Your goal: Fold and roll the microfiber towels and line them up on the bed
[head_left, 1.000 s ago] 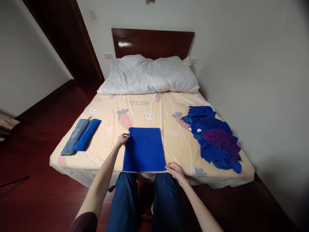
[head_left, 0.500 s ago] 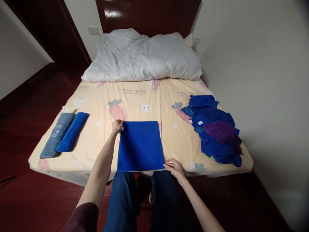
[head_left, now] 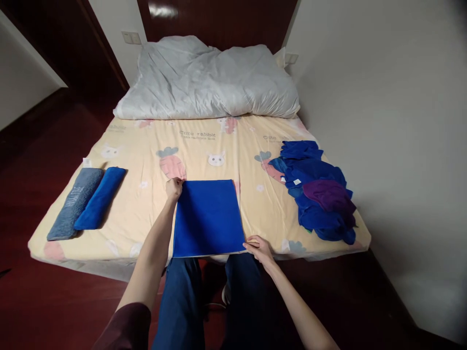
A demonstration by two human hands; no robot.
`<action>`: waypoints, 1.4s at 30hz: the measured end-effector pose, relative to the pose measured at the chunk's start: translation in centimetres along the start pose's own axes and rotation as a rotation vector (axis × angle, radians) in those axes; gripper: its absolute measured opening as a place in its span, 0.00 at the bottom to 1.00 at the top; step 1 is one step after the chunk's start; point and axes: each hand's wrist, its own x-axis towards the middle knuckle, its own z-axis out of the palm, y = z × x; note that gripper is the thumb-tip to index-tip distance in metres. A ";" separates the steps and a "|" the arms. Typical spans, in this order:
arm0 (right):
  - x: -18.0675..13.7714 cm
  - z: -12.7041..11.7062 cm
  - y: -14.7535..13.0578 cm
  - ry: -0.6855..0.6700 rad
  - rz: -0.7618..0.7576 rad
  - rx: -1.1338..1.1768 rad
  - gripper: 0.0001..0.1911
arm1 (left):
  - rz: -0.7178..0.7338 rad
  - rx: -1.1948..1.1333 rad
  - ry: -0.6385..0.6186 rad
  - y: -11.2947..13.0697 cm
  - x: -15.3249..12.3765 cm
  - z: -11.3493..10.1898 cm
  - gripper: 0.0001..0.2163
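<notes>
A blue square towel [head_left: 207,218] lies flat at the near edge of the bed, its surface smooth. My left hand [head_left: 174,187] is closed in a pinch on its far left corner. At the near right corner, my right hand [head_left: 258,248] grips the towel's edge between thumb and fingers. To the left, a grey-blue rolled towel [head_left: 75,204] with white lettering and a plain blue rolled towel [head_left: 100,198] lie side by side. A loose heap of blue towels [head_left: 314,172] is on the right, with a crumpled purple towel [head_left: 328,195] on top.
The bed [head_left: 146,194] has a yellow sheet printed with carrots and rabbits. A bunched white quilt [head_left: 215,87] spans its far end before a dark headboard [head_left: 219,22]. A wall [head_left: 383,121] rises close on the right. My legs [head_left: 182,301] stand at the near edge.
The whole view has shifted slightly, so everything appears a little further left. Both hands keep their hold on the same corners, and a white tag beside my left hand no longer shows.
</notes>
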 end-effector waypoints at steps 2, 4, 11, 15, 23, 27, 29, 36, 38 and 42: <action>-0.1 -0.2 -0.1 0.007 0.001 -0.016 0.29 | 0.076 0.045 0.067 0.3 -1.6 0.3 0.16; -0.1 -0.4 -0.5 0.016 0.002 -0.056 0.28 | 0.237 0.125 0.136 0.4 -3.8 0.5 0.21; 3.1 4.9 -8.4 0.384 -0.558 -0.735 0.18 | 0.630 0.209 -0.093 -1.2 -8.3 1.9 0.29; 8.7 11.5 -12.9 0.182 -0.859 -0.931 0.27 | 0.522 0.181 -0.064 -1.9 -7.0 2.6 0.33; 19.8 9.2 -12.6 0.223 -0.651 -1.108 0.36 | 0.493 0.135 -0.053 -2.0 -6.0 3.1 0.36; 18.2 9.6 -12.8 0.280 -0.634 -1.156 0.36 | 0.526 0.129 -0.031 -0.7 -7.5 2.6 0.35; 15.5 10.1 -12.0 0.220 -0.750 -1.195 0.36 | 0.582 0.122 -0.047 -0.4 -9.7 2.2 0.34; 10.4 6.0 -7.2 0.129 -0.744 -1.164 0.35 | 0.563 0.171 -0.150 -5.1 -18.3 0.4 0.32; 10.2 5.3 -7.2 0.160 -0.699 -1.155 0.35 | 0.521 0.186 -0.121 -5.9 -19.2 -0.3 0.32; 7.1 6.2 -6.9 0.185 -0.745 -1.148 0.34 | 0.560 0.196 -0.138 -5.7 -21.9 -1.3 0.32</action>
